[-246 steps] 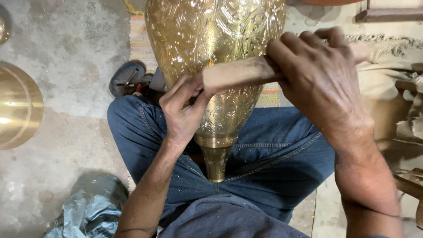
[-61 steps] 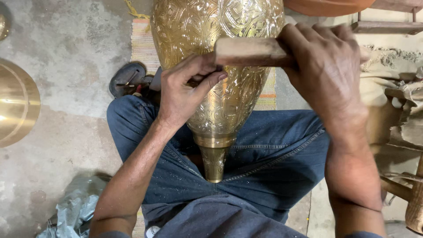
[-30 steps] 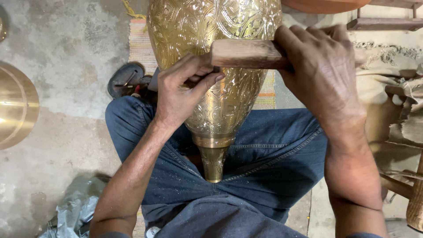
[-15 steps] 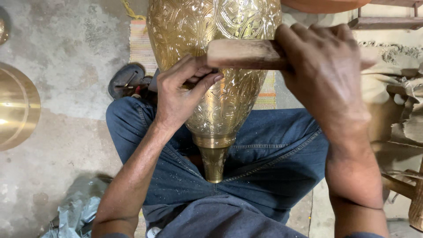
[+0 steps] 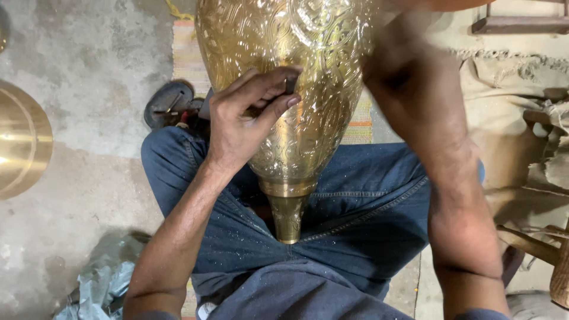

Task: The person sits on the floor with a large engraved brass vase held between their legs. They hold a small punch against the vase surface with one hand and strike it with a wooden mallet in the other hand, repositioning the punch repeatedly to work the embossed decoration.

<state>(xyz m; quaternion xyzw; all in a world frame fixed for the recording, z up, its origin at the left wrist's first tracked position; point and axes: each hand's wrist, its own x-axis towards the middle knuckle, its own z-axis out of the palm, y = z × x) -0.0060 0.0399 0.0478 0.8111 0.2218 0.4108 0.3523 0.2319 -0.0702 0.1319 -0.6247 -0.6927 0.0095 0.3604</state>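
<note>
Two hands on the engraved brass vase (image 5: 290,89): left hand (image 5: 243,124) pinches a thin dark punch (image 5: 289,86); right hand (image 5: 409,89), blurred, has apparently lifted, wooden mallet gone, grip unreadable.

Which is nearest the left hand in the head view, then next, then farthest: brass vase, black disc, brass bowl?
1. Brass vase: under the left hand, touching.
2. Black disc: on the floor, just left.
3. Brass bowl: far left edge.
</note>
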